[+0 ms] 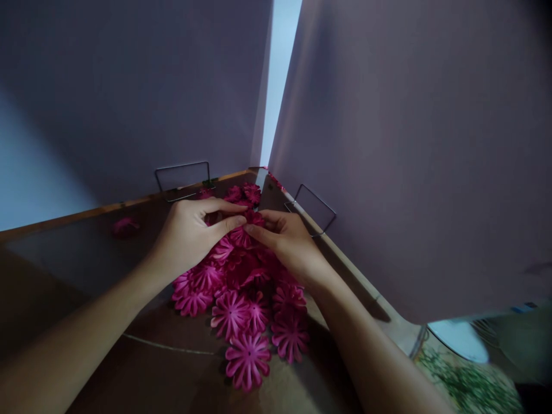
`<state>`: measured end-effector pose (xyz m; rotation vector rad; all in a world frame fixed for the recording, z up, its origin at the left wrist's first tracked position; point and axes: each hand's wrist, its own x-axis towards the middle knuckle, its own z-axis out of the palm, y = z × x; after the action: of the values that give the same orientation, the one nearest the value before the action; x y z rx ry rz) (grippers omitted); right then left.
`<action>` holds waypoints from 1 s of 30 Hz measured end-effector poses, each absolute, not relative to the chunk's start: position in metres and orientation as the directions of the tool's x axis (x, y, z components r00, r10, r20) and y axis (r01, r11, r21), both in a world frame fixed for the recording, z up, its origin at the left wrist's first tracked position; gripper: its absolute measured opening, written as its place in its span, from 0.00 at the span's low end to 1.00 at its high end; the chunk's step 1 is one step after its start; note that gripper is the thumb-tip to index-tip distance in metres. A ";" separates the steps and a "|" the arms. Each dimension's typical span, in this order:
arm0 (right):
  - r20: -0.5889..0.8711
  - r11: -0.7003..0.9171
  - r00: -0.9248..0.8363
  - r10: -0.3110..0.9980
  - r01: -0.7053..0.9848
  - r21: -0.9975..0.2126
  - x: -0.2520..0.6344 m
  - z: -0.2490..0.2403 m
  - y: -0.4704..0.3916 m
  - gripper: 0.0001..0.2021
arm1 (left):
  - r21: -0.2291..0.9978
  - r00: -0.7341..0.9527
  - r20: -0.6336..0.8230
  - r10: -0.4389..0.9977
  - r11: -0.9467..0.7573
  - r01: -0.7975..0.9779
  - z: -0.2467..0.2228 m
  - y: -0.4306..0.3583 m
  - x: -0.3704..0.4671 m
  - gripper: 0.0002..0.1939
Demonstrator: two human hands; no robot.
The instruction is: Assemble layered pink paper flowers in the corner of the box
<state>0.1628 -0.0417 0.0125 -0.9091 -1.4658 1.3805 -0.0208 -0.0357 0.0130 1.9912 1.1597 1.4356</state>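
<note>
Between my fingertips is a magenta artificial flower layer [242, 236], with rounded petals. My left hand [196, 230] pinches it from the left, thumb and index finger close together. From the right, my right hand [291, 238] grips its edge with the thumb and bent fingers. Below and around both hands lies a loose pile of similar flower layers [230, 313], many face up with a small dark centre hole. One flower layer [248, 359] lies nearest to me. A few more sit beyond my fingertips at the back of the pile.
Tall grey panels [129, 86] meet near the brown table's [172, 374] far corner, with a bright gap between them. Bent wire stands [183, 165] rise at the edges. A lone pink piece [125, 226] lies left. Green foliage [470, 379] and a white round object [459, 339] are lower right.
</note>
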 end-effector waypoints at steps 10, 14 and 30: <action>0.104 0.074 -0.201 0.974 -0.151 -0.986 0.163 0.011 -0.040 0.12 | 0.742 0.103 0.544 0.833 -0.535 0.405 0.014 -0.037 -0.021 0.13; 0.150 0.124 -0.159 0.976 -0.163 -0.979 0.165 0.008 -0.037 0.11 | 0.741 0.122 0.533 0.837 -0.532 0.410 0.014 -0.038 -0.020 0.13; 0.158 0.132 -0.225 0.962 -0.127 -0.983 0.166 0.007 -0.035 0.13 | 0.832 0.009 0.507 0.862 -0.492 0.258 0.012 -0.028 -0.025 0.08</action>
<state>0.1664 -0.0350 0.0065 -0.8973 -1.3593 1.3170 -0.0247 -0.0277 0.0118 1.7713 1.1480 1.5101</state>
